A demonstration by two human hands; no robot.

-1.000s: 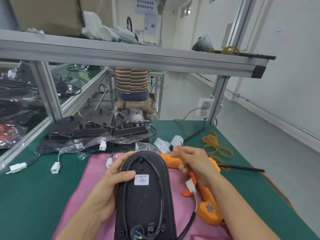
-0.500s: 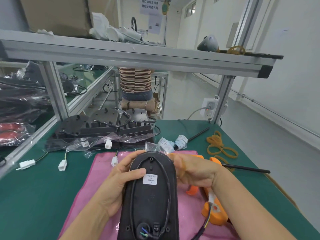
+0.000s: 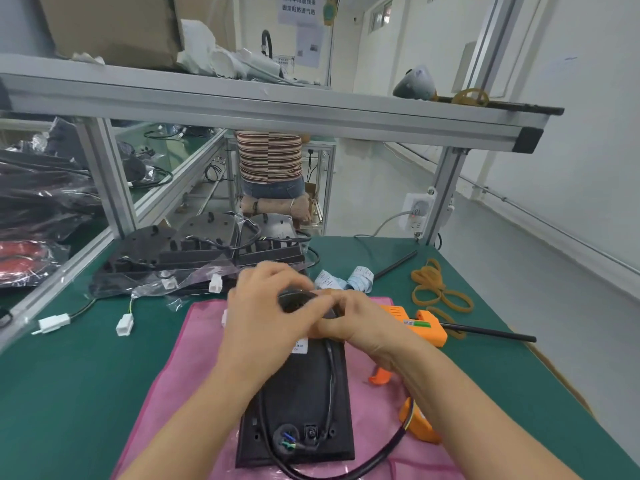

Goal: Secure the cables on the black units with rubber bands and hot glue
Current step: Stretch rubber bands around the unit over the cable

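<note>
The black unit (image 3: 298, 403) lies on the pink cloth (image 3: 180, 368) at the near middle of the bench, and its far end is gripped by the left hand (image 3: 263, 320) and the right hand (image 3: 360, 327), fingers curled together over the cable (image 3: 330, 368). Whether a rubber band is pinched there cannot be told. The band is best stretched evenly over the rounded tip while the cable is kept pressed in its loop; the glue gun (image 3: 415, 323) waits just right.

your left hand (image 3: 266, 317) and right hand (image 3: 360, 323) meet fingertip to fingertip, fingers curled, forearms angled inward from near.
</note>
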